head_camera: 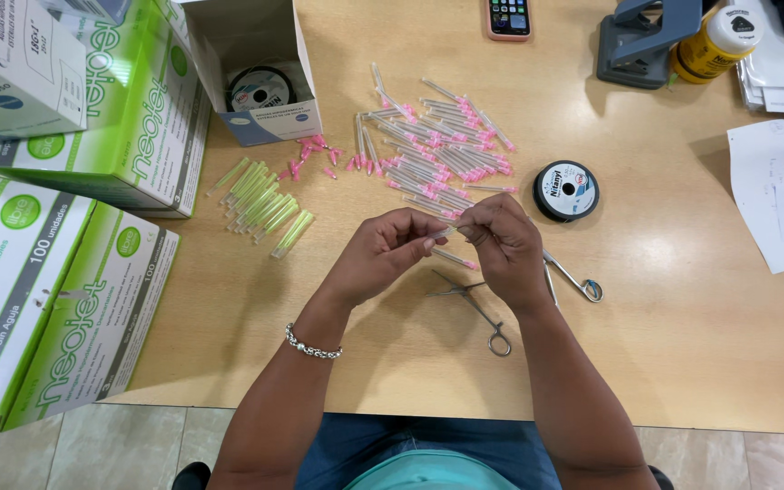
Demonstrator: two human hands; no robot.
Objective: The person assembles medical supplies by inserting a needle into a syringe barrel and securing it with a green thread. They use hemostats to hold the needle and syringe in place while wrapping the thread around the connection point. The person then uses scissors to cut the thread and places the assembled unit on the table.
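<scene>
Left hand (pixel 381 252) and right hand (pixel 504 247) both pinch one clear capped needle (pixel 444 233) above the table (pixel 682 345), near the forceps (pixel 475 307).

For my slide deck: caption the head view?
Both hands pinch one clear pink-tipped capped needle above a wooden table.

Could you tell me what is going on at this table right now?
A person seated at a wooden table holds one small clear tube with a pink end between the left hand and right hand. Behind the hands lies a pile of similar pink-tipped tubes, with a smaller bunch of green tubes to the left. Metal forceps rest near the right wrist, and a black spool sits to the right.
</scene>
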